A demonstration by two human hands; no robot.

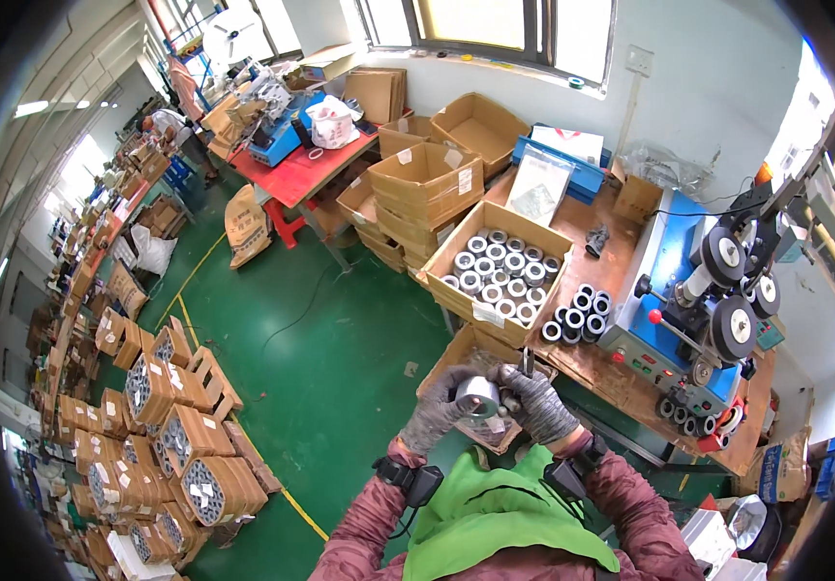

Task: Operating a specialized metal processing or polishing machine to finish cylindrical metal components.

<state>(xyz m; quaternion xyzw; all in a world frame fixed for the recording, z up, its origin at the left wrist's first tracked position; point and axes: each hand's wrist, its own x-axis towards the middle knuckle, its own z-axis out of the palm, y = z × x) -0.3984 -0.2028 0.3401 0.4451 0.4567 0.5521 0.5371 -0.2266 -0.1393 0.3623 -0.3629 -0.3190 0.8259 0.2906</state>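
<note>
My left hand, in a grey knitted glove, is closed around a short silver metal cylinder with its round end turned up. Close beside it, my gloved right hand is closed too. A slim dark thing sticks up from its fingers; its kind cannot be made out. Both hands are above an open cardboard box, whose contents are mostly hidden by them. Just beyond stands a larger carton filled with several silver ring-shaped metal parts.
On the wooden bench, dark-sided rings stand near a blue machine with black rollers. Empty cartons are stacked at the back by a red table. Filled boxes sit on pallets at left, on the green floor.
</note>
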